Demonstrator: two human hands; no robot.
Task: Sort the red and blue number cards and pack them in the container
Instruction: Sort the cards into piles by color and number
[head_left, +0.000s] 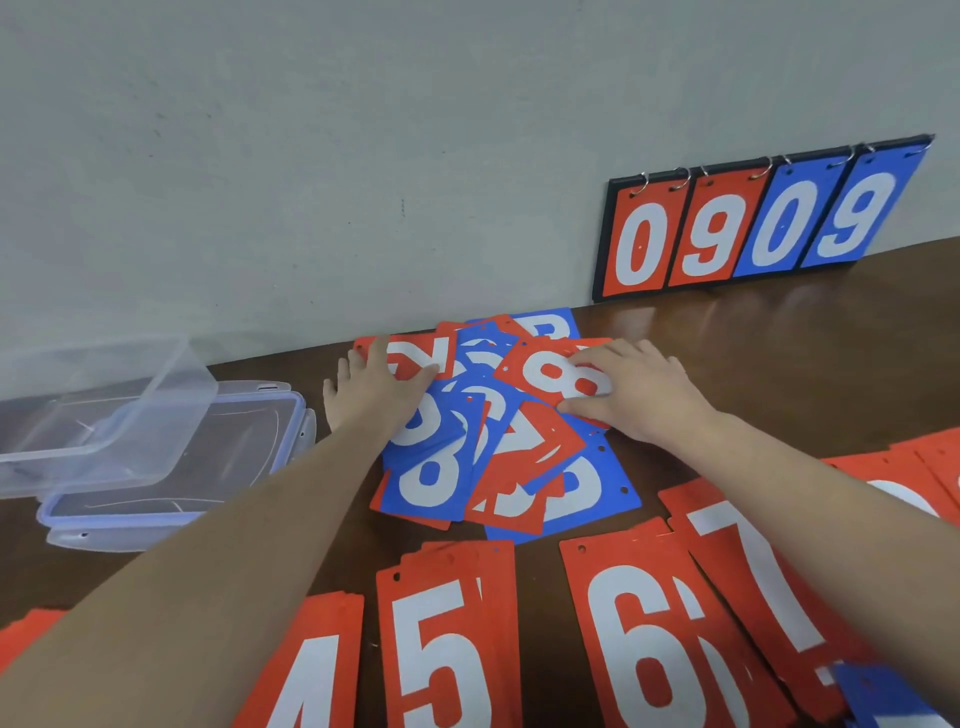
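Note:
A mixed heap of red and blue number cards (498, 431) lies in the middle of the brown table. My left hand (374, 389) rests flat on the heap's left side, fingers spread over a red card and a blue 8 card (431, 467). My right hand (634, 389) presses on a red 8 card (550, 371) at the top of the heap, thumb along its near edge. Sorted red stacks lie along the near edge: a 4 stack (311, 670), a 5 stack (447, 639), a 6 stack (644, 639), a 7 stack (748, 571). A clear container (98, 415) stands at left.
The container sits tilted on its clear lid (208, 467) with blue clips. A ring-bound scoreboard (753, 218) showing 0 9 0 9 leans on the grey wall at back right. More red cards (914, 467) lie at far right, and a blue card (883, 696) at the bottom right.

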